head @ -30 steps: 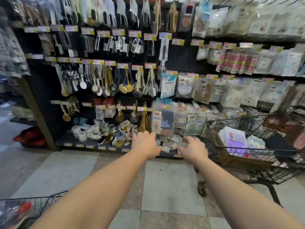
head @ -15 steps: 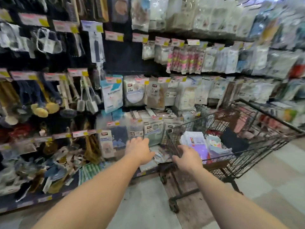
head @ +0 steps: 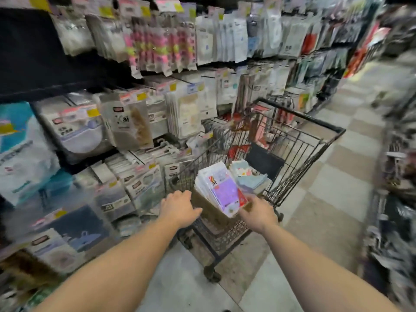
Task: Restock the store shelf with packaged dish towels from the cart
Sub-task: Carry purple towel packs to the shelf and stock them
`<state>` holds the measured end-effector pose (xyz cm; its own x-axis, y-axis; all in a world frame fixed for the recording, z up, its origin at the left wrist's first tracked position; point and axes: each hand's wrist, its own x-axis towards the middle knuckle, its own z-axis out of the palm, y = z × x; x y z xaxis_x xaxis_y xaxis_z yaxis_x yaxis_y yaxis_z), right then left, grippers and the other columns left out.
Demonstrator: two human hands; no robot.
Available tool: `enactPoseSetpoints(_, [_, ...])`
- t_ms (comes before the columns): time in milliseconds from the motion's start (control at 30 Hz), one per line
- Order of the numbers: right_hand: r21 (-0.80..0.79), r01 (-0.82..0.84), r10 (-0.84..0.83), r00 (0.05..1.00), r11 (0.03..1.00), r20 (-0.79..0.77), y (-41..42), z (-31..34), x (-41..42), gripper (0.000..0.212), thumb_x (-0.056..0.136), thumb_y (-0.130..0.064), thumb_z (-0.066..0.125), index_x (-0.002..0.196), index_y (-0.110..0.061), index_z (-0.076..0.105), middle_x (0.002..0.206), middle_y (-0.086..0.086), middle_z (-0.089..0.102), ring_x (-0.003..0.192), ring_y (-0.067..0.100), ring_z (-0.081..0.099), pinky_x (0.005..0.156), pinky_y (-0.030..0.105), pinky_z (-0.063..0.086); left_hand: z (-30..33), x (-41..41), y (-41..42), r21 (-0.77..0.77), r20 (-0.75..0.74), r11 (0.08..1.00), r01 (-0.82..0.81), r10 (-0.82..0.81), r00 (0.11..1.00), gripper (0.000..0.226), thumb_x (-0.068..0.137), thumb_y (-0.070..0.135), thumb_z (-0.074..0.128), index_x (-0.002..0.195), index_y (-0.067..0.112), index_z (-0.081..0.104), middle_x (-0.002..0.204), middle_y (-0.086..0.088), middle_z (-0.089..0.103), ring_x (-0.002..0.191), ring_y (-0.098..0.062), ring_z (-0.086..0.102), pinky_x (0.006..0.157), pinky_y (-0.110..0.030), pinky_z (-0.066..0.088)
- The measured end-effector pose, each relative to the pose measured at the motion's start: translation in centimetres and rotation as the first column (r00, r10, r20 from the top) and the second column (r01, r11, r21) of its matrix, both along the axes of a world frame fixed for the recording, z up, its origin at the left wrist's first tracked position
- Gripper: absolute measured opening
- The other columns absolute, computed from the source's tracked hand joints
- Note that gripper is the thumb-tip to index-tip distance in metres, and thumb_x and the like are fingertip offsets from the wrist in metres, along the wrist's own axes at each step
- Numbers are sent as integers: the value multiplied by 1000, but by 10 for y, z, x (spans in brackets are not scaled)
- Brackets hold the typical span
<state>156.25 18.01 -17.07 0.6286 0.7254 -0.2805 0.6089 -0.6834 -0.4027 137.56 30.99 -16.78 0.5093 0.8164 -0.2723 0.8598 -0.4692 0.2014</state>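
Note:
A black wire cart (head: 315, 140) stands in the aisle beside the shelf. Inside its near end a brown cardboard box (head: 209, 210) holds a stack of packaged dish towels (head: 222, 190), the top pack purple and white with a red label. A second pile of pale blue packs (head: 249, 179) lies just behind. My right hand (head: 258, 213) touches the near lower edge of the top pack, its fingers hidden under it. My left hand (head: 179, 209) hovers at the box's left corner, fingers relaxed and holding nothing.
The store shelf (head: 139, 122) on the left is crowded with hanging and stacked packaged cloths. Another rack (head: 396, 199) of goods lines the right side. Checkered floor tiles (head: 333, 199) run between them past the cart.
The view has swung right and closer to the cart. Both hands have travelled from the shelf front to the box in the cart, and the right hand now meets the top pack.

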Motion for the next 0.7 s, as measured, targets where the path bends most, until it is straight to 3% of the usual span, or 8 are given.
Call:
enactPoseSetpoints(167, [6,11,-11,1000,1000,-21,53,-20,61,56,93,-36,58,146,-30,42,136,10,54,122,31,53,98,38,45,-34,52,48,-76,-26,996,-55,53,998,72,88,68,52,142,22,41,138,-7,50,127,-30,48,101,-42,44])
enactPoseSetpoints(400, [-94,-32,24,997,995,-79,122,-46,139,51,93,-40,60,140,-22,48,131,8,60,119,31,55,99,42,48,-66,111,109,-187,-51,968,-169,162,985,70,88,64,55,140,19,43,137,-10,50,126,-33,49,102,-42,44])
enactPoseSetpoints(600, [-127,-49,28,986,991,-163,164,-76,163,57,91,-38,62,144,-24,44,125,7,60,111,27,58,95,40,50,-98,139,144,-316,-54,917,-242,237,970,72,86,59,60,143,17,43,140,-14,52,127,-33,52,103,-39,46])
enactPoseSetpoints(700, [-150,-58,27,979,987,-202,184,-96,167,50,91,-33,62,137,-19,47,122,7,61,110,28,59,94,42,51,-113,147,163,-390,-26,879,-275,288,957,66,87,54,64,138,16,48,138,-10,55,125,-31,54,101,-35,46])
